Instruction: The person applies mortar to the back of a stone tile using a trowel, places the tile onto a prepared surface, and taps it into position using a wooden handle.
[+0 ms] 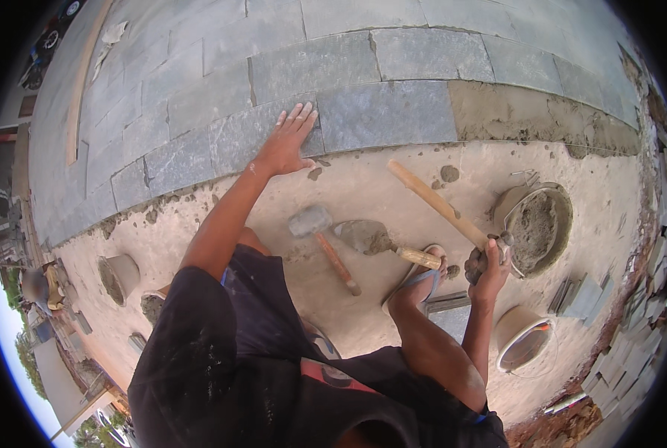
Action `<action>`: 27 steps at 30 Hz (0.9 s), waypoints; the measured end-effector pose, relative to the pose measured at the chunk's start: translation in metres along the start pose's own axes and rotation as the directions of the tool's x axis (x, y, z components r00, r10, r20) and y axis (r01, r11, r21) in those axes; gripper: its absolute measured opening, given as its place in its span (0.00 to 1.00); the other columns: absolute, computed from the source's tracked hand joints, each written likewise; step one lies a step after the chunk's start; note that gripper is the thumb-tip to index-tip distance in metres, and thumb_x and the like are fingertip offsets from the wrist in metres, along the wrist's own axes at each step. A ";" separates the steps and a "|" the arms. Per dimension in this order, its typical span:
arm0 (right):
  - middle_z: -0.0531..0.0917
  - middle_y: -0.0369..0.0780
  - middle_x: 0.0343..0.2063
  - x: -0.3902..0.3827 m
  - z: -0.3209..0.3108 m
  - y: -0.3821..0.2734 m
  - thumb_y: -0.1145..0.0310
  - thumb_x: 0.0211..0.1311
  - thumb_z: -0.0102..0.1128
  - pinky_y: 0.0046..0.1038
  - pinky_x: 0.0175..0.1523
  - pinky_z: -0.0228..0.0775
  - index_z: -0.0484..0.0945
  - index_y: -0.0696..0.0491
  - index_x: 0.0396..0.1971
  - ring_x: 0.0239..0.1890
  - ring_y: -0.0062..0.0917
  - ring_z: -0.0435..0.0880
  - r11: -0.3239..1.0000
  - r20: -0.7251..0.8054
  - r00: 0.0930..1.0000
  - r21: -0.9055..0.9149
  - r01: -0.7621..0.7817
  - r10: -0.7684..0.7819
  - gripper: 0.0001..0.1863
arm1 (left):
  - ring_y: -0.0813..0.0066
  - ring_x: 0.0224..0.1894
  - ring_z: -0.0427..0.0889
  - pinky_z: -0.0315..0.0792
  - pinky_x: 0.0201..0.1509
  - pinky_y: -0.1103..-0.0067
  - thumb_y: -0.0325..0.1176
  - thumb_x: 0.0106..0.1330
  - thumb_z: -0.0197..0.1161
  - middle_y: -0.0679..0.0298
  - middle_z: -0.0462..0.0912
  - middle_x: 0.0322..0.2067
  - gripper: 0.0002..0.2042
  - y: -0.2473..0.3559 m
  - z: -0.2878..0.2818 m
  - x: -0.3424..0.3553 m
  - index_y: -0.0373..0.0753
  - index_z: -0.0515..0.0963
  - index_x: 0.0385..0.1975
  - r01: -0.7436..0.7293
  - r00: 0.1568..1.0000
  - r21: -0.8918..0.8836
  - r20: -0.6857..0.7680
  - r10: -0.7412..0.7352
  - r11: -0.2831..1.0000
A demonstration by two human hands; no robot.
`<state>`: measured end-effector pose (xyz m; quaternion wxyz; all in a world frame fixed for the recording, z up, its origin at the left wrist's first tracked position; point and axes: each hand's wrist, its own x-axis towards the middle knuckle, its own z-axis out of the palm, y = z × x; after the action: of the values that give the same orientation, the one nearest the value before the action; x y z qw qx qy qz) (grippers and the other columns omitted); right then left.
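My left hand [287, 140] lies with spread fingers on a grey stone slab [236, 131] in the laid row. My right hand [490, 265] grips a wooden-handled tool [434, 196], seemingly a hammer, at its dark head end, with the handle pointing up-left. Right of the slab under my left hand is another slab [386, 116], bordered by a bed of wet mortar [520, 119] with a string along its edge. A grey-headed mallet [310, 221] and a mortar-smeared trowel [360, 234] lie below, near my sandalled foot. A bucket of mortar [535, 228] stands beside my right hand.
Another bucket [522, 340] is at lower right, with stacked slabs [584, 299] and broken stone pieces [647, 343] nearby. Two mortar containers [117, 278] [153, 305] stand at left. A long board [87, 89] lies on paving at upper left; another person [36, 287] is at the far left.
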<state>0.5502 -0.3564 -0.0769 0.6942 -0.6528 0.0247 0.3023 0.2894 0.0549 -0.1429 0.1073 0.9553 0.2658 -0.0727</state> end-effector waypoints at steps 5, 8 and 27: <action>0.75 0.35 0.19 0.002 -0.001 0.009 0.63 0.67 0.65 0.20 0.18 0.60 0.71 0.50 0.40 0.14 0.17 0.70 0.997 -0.048 0.999 -0.075 -0.014 0.010 0.12 | 0.61 0.80 0.41 0.40 0.82 0.59 0.53 0.56 0.72 0.60 0.46 0.77 0.50 -0.002 0.006 -0.003 0.46 0.51 0.76 -0.025 0.999 0.026 -0.024 0.025 0.999; 0.75 0.35 0.19 0.005 -0.002 0.014 0.63 0.67 0.65 0.20 0.18 0.60 0.71 0.49 0.40 0.14 0.17 0.71 0.997 -0.062 0.998 -0.077 -0.004 -0.001 0.12 | 0.61 0.80 0.42 0.41 0.82 0.59 0.51 0.57 0.72 0.59 0.46 0.77 0.49 -0.005 0.007 -0.005 0.47 0.52 0.76 -0.063 0.995 0.023 -0.082 0.065 0.998; 0.78 0.37 0.21 0.040 -0.043 0.061 0.56 0.66 0.66 0.24 0.20 0.67 0.74 0.49 0.35 0.17 0.21 0.75 0.944 -0.040 0.944 0.015 -0.329 0.329 0.14 | 0.55 0.79 0.43 0.41 0.81 0.57 0.38 0.58 0.71 0.54 0.47 0.77 0.45 0.033 0.017 -0.001 0.36 0.52 0.75 0.031 0.995 -0.029 -0.096 -0.034 0.999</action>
<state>0.5707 -0.3826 -0.1545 0.6360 -0.6430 0.1490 0.3999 0.3044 0.0230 -0.1535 0.1064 0.9516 0.2872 -0.0243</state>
